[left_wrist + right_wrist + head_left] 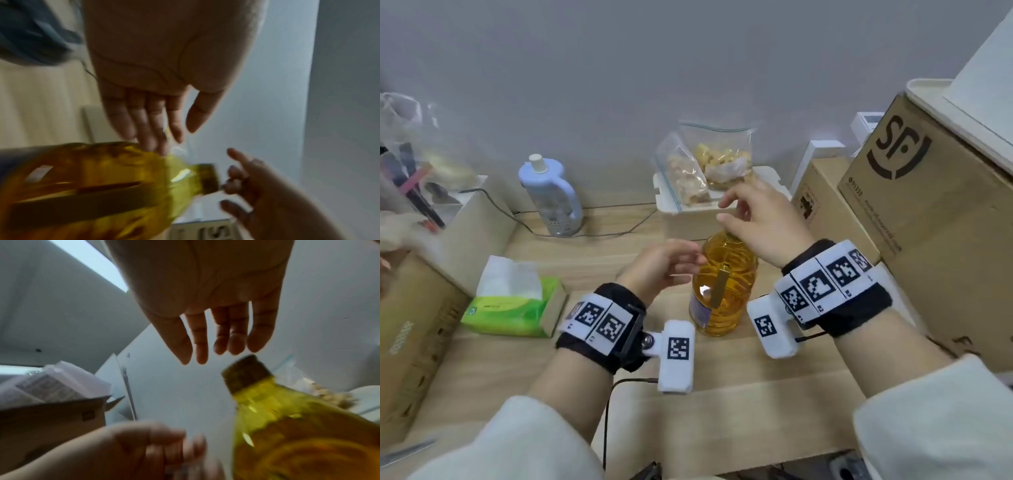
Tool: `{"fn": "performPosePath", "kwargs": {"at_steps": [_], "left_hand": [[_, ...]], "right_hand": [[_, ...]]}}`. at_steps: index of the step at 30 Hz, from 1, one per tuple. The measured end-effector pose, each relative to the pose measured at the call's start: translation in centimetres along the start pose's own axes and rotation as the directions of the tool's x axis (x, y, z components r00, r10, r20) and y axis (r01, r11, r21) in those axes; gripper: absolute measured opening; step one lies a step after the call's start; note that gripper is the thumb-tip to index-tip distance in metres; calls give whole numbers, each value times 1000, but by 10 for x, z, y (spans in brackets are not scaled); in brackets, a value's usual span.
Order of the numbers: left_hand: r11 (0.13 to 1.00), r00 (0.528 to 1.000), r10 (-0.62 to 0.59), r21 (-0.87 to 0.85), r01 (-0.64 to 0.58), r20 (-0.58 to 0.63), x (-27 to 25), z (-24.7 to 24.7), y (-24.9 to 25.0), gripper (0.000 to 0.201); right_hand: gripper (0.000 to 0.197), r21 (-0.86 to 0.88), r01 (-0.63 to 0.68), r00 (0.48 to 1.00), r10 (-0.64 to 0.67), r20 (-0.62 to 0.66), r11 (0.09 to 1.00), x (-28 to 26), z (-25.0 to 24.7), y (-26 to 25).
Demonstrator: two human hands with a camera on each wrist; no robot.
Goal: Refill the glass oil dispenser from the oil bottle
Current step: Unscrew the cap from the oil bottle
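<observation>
The right hand [758,222] hovers over the cap of the oil bottle [724,284] with its fingers straight and spread, holding nothing, while the left hand [661,265] sits just left of the bottle's shoulder, fingers loosely extended and also not gripping it. The bottle stands upright on the wooden worktop [739,394] between both wrists, full of amber oil. A green tissue pack [512,308] lies to its left, and cardboard boxes [928,212] stand at the right.

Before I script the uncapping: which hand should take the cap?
Right. The right hand hovers open right above the cap; the left hand sits beside the bottle, better for steadying it.
</observation>
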State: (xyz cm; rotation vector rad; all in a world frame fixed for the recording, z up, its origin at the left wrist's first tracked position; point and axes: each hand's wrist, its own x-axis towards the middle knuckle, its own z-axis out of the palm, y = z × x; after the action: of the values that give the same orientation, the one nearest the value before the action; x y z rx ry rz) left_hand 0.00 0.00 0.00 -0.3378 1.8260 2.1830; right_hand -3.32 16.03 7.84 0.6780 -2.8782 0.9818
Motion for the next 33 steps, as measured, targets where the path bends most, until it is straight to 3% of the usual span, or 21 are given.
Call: {"fn": "performPosePath", "kwargs": {"at_steps": [3,5,6,8,13,21,28,30,33], "left_hand": [[952,985,-170,259,165,-3,5,8,-29,11],[925,987,-146,364,113,65,6,16,-40,20],[931,989,-107,359,65,98,7,20,-42,24],[958,990,15,282,-55,142,5,26,-39,14],[940,975,188,266,-213,115,8,28,-48,36],[943,966,171,252,-218,194,16,16,-51,39],[946,966,161,248,-210,203,22,5,-49,35],[948,967,158,242,-206,202,23,4,-49,37],[948,968,154,245,-201,199,22,4,-47,39]], "right_hand": [[26,-134,-69,998,68,-14,989,-5,7,7],[31,-224,-91,995,81,-56,970,-8,10,8],[34,-292,-98,993,76,-86,951,-8,10,8],[40,-409,-122,988,74,-133,904,-6,10,4],[38,-495,-132,990,85,-116,859,0,17,-5],[34,-509,-89,996,68,-60,856,1,16,-10],[24,-477,58,985,28,171,877,5,4,-4],[30,-486,49,984,41,174,872,6,1,-6],[45,-524,-3,996,50,76,852,8,1,-13]]}}
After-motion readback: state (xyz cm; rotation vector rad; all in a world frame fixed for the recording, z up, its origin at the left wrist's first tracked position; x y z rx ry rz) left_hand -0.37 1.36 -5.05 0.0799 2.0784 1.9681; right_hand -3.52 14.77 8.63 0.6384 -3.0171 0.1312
